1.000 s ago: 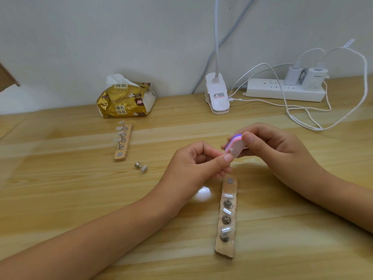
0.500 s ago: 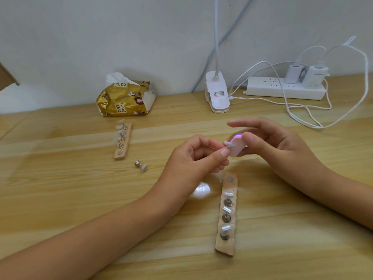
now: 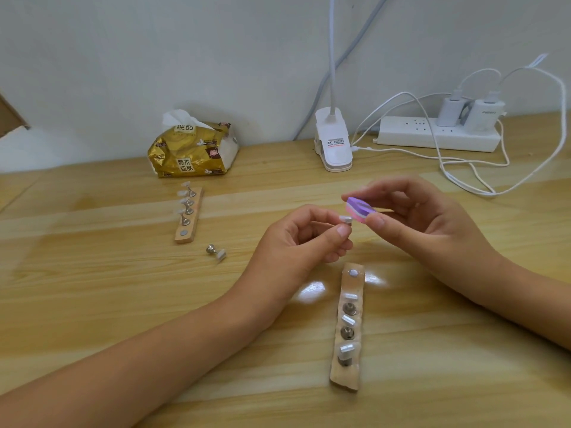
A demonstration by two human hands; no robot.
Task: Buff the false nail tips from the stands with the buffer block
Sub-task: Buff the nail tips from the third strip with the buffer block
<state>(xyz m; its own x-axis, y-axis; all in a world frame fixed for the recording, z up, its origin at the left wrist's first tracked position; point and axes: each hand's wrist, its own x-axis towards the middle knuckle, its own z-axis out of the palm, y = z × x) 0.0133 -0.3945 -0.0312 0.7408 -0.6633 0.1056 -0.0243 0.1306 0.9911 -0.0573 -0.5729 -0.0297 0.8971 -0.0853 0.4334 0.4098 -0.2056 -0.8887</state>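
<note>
Logged false nail tip [image 3: 345,219] on its small metal peg, raised above the table [image 3: 92,273], pinched between thumb and forefinger of left hand [image 3: 296,245]; other fingers curled under. Found buffer block [image 3: 358,210], purple on top with pink and white layers below, just right of the tip and slightly higher, gripped by right hand [image 3: 429,217] between thumb at the near edge and fingertips at the far edge. Saw the block's lower left corner right at the tip; cannot tell whether touching.

Directly below the hands, noted the near stand [image 3: 340,376], a wooden strip lying lengthwise toward the camera: bare silver disc at the far end, then three pegs, each with a clear tip. Off to the left and further back, recorded the far stand [image 3: 194,223] with four tipped pegs and one bare disc at its near end. Between the two stands, nearer the far one, spotted a loose peg [image 3: 216,251] on its side with a tip attached.

Along the wall, left to right: gold tissue pack [image 3: 193,152], white clip lamp [image 3: 333,143], white power strip [image 3: 432,137] with two chargers [image 3: 485,114] plugged in and white cables [image 3: 463,174] looping onto the wood.
</note>
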